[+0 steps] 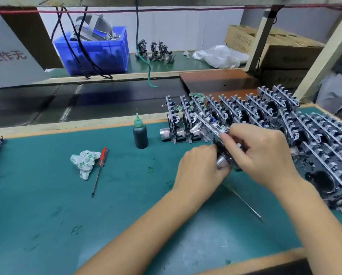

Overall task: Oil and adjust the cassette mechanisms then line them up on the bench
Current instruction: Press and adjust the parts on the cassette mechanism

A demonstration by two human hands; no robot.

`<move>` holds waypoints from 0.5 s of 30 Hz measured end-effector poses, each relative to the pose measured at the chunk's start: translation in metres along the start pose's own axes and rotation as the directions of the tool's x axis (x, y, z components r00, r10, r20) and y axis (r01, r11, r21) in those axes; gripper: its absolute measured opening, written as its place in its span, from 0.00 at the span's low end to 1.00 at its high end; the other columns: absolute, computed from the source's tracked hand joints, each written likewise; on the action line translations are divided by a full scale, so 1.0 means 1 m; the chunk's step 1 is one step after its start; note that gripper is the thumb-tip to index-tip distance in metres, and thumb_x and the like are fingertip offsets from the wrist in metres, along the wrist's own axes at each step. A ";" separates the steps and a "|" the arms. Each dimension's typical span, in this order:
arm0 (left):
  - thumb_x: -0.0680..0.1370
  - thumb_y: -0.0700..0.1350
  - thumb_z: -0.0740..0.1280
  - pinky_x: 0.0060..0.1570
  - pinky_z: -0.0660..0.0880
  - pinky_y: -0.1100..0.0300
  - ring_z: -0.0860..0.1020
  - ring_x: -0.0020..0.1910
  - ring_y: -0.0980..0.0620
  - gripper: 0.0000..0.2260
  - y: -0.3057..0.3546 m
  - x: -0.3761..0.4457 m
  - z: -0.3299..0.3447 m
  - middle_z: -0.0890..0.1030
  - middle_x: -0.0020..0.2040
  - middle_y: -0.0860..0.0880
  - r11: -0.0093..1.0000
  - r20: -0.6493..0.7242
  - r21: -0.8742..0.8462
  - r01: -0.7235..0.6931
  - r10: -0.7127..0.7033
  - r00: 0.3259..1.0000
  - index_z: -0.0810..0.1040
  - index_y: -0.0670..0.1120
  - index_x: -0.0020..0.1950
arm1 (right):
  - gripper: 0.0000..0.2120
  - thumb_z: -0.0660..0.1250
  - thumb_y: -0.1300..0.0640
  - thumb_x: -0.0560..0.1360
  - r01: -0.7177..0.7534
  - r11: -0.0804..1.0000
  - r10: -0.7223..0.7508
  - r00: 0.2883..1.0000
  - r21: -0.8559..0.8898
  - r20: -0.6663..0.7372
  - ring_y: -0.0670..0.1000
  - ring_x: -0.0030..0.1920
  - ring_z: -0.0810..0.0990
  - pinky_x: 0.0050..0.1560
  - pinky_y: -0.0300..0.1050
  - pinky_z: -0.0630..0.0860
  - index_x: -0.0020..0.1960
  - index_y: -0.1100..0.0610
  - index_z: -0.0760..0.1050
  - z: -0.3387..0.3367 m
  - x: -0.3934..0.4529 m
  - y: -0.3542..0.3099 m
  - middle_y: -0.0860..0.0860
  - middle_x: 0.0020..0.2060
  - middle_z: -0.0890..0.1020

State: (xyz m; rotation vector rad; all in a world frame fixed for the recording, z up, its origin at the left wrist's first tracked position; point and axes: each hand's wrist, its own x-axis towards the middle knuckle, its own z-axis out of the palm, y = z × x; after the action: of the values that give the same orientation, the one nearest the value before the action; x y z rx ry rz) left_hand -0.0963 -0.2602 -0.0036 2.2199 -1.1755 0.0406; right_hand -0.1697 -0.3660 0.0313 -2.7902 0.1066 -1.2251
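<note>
**Both hands on one mechanism**

The cassette mechanism [218, 135] is held just above the green mat [47, 215], in front of the standing row [225, 112]. Left hand [199, 165] grips its underside; right hand [263, 153] pinches its top. Oil bottle [140, 132], rag [84, 160] and red screwdriver [100, 169] lie leftward. A sign [6, 56] reads "工作无".

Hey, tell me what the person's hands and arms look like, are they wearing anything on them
Nothing is worn. The left hand and right hand are bare, with no gloves, rings or watch showing. Both forearms are uncovered right to the frame's bottom edge; no sleeves are in view.
</note>
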 end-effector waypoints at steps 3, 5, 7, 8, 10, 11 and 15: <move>0.75 0.50 0.65 0.37 0.69 0.52 0.76 0.42 0.40 0.10 0.003 0.001 0.023 0.80 0.41 0.43 0.996 0.024 -0.083 0.036 -0.035 0.999 0.70 0.47 0.40 | 0.16 0.59 0.53 0.76 0.048 0.995 -0.046 0.998 -0.086 0.034 0.54 0.24 0.71 0.24 0.44 0.64 0.31 0.55 0.67 0.004 -0.014 0.013 0.50 0.24 0.69; 0.76 0.49 0.64 0.38 0.67 0.52 0.75 0.43 0.40 0.09 0.002 -0.003 0.038 0.79 0.42 0.43 0.990 0.049 -0.130 0.061 -0.056 0.997 0.67 0.48 0.40 | 0.15 0.59 0.53 0.76 0.076 0.989 -0.066 0.995 -0.127 0.081 0.55 0.23 0.73 0.22 0.43 0.65 0.31 0.56 0.70 0.010 -0.023 0.021 0.51 0.24 0.71; 0.76 0.49 0.63 0.40 0.68 0.51 0.75 0.45 0.41 0.08 0.001 -0.007 0.047 0.78 0.43 0.44 0.985 0.080 -0.165 0.058 -0.045 0.996 0.66 0.48 0.42 | 0.15 0.59 0.53 0.76 0.072 0.989 -0.057 0.992 -0.127 0.116 0.55 0.23 0.74 0.22 0.43 0.65 0.32 0.56 0.71 0.015 -0.029 0.026 0.52 0.25 0.72; 0.77 0.49 0.63 0.42 0.69 0.51 0.75 0.45 0.42 0.07 0.000 -0.009 0.049 0.78 0.44 0.44 0.985 0.086 -0.168 0.042 -0.028 0.996 0.67 0.47 0.43 | 0.16 0.58 0.52 0.76 0.058 0.992 -0.044 0.992 -0.110 0.121 0.55 0.23 0.73 0.22 0.43 0.66 0.32 0.57 0.71 0.017 -0.030 0.027 0.52 0.25 0.72; 0.77 0.50 0.62 0.44 0.67 0.52 0.75 0.47 0.42 0.07 -0.004 -0.009 0.051 0.79 0.45 0.44 0.995 0.071 -0.103 0.000 0.008 0.997 0.71 0.46 0.46 | 0.15 0.58 0.51 0.76 0.009 0.998 -0.001 0.993 -0.069 0.118 0.55 0.23 0.72 0.23 0.43 0.65 0.32 0.55 0.68 0.021 -0.031 0.028 0.51 0.24 0.71; 0.77 0.51 0.61 0.45 0.66 0.53 0.75 0.48 0.42 0.08 -0.006 -0.008 0.050 0.79 0.47 0.45 0.999 0.064 -0.040 -0.009 0.011 0.998 0.73 0.46 0.48 | 0.15 0.58 0.51 0.76 -0.027 0.998 0.033 0.992 -0.054 0.119 0.56 0.23 0.70 0.24 0.42 0.64 0.32 0.53 0.64 0.022 -0.031 0.027 0.50 0.24 0.70; 0.78 0.53 0.62 0.47 0.65 0.53 0.74 0.53 0.44 0.12 -0.017 0.003 0.041 0.79 0.52 0.46 0.986 0.137 0.163 -0.046 0.023 0.990 0.75 0.47 0.55 | 0.16 0.61 0.51 0.75 -0.243 0.967 0.251 0.962 -0.082 0.104 0.54 0.24 0.62 0.27 0.41 0.57 0.33 0.50 0.59 0.028 -0.030 0.024 0.46 0.22 0.62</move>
State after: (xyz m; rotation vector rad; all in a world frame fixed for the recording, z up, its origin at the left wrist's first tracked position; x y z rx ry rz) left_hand -0.0916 -0.2775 -0.0447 2.3788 -1.3265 0.0034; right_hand -0.1695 -0.3851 -0.0122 -2.7891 0.4812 -1.0201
